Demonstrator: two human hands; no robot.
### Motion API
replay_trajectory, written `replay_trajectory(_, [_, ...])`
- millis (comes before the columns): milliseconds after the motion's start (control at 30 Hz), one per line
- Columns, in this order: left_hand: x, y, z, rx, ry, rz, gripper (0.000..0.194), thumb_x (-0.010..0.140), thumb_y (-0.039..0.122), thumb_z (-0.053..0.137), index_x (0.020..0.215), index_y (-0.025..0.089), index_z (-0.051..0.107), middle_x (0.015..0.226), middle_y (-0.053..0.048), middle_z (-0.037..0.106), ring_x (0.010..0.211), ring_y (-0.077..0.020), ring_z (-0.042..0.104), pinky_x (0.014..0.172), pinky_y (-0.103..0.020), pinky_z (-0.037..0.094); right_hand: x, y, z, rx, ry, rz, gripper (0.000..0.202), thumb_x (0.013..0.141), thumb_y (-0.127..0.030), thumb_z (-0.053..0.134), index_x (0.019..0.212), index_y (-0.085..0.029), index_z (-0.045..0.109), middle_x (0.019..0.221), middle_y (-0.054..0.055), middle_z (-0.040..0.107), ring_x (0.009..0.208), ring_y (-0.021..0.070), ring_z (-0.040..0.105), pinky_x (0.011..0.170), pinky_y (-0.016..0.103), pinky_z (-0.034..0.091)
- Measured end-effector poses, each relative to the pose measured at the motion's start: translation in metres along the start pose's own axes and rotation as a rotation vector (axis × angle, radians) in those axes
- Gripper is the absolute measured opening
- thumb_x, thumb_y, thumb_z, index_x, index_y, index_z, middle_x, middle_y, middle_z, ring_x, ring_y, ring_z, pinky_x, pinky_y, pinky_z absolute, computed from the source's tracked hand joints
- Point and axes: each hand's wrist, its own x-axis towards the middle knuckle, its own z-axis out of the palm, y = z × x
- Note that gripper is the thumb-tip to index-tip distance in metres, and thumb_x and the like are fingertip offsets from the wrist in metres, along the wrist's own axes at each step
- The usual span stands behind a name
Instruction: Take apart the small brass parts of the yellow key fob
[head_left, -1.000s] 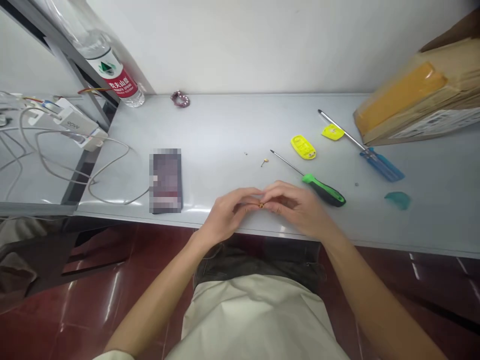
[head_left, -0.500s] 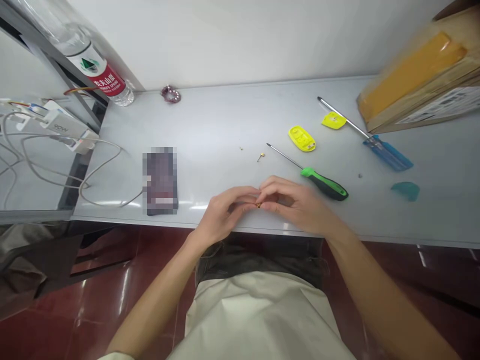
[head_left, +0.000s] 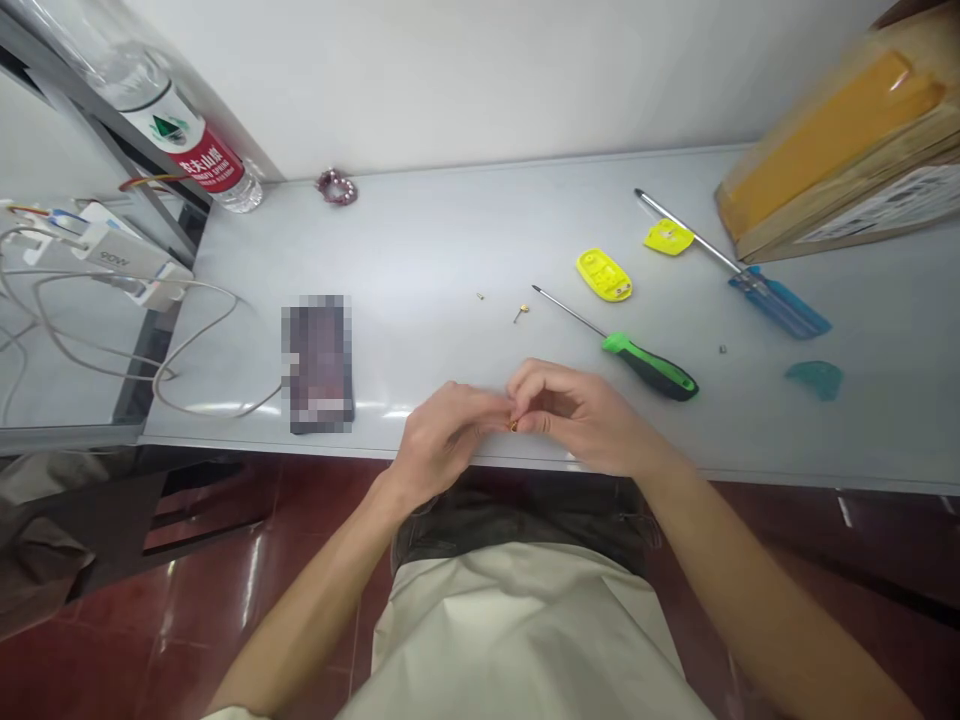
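My left hand [head_left: 448, 435] and my right hand [head_left: 581, 415] meet fingertip to fingertip above the front edge of the table. Pinched between them is a small brass-coloured part [head_left: 514, 426], mostly hidden by the fingers, so its kind does not show. Just beyond my hands lie a tiny gear-like piece on a thin pin [head_left: 523, 311] and a smaller brass bit [head_left: 481, 296]. A green-and-black screwdriver [head_left: 649, 368] rests beside my right hand, its tip pointing away to the left. Behind it sits a yellow oval plastic shell [head_left: 604, 275], hollow side up.
A blue-handled screwdriver [head_left: 784, 305] lies at the right, touching a yellow plastic piece [head_left: 669, 237]. Near it are a teal piece [head_left: 815, 379] and a cardboard box [head_left: 832, 190]. At left are a blurred-out phone [head_left: 321, 365] on a cable, a water bottle [head_left: 199, 150] and a beaded bracelet [head_left: 337, 187].
Both hands have shifted slightly toward my body with the small brass part between the fingertips. The left fingers have closed further over it. The things on the table stay in place.
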Motion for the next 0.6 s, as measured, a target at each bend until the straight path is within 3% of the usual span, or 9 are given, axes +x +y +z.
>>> replay_trajectory(100, [-0.004,-0.002,0.003,0.061,0.066,0.132,0.04,0.09,-0.003,0.055,0.118,0.024,0.063,0.093,-0.001,0.075,0.081,-0.0134,0.067,0.068,-0.027,0.051,0.0,-0.001,0.006,0.052,-0.001,0.005,0.019,0.09,-0.037,0.066,0.084,-0.02,0.061,0.095,0.003,0.055,0.085,0.0122,0.056,0.077,0.028,0.049])
replay_trajectory(267, [-0.007,-0.004,0.005,0.052,0.093,0.114,0.043,0.09,-0.004,0.053,0.119,0.025,0.063,0.094,-0.001,0.073,0.083,-0.0137,0.066,0.069,-0.027,0.053,-0.001,-0.006,0.008,0.023,-0.013,0.052,0.02,0.092,-0.04,0.062,0.088,-0.021,0.06,0.098,0.002,0.056,0.082,0.011,0.053,0.074,0.026,0.046])
replay_trajectory(467, [0.001,-0.001,0.0,-0.05,-0.047,-0.133,0.025,0.095,0.015,0.062,0.118,0.026,0.064,0.1,-0.002,0.075,0.091,-0.0149,0.069,0.082,-0.029,0.055,-0.005,-0.01,-0.007,-0.165,-0.042,0.102,0.023,0.096,-0.044,0.053,0.095,-0.022,0.058,0.102,0.003,0.056,0.085,0.0133,0.053,0.077,0.028,0.047])
replay_trajectory(600, [0.007,-0.001,-0.004,-0.2,-0.143,-0.348,0.033,0.092,0.028,0.069,0.124,0.026,0.061,0.099,-0.002,0.076,0.093,-0.0159,0.071,0.085,-0.028,0.055,-0.002,-0.01,-0.007,-0.355,-0.018,0.016,0.019,0.099,-0.038,0.049,0.093,-0.022,0.058,0.107,0.004,0.056,0.09,0.0135,0.053,0.084,0.03,0.047])
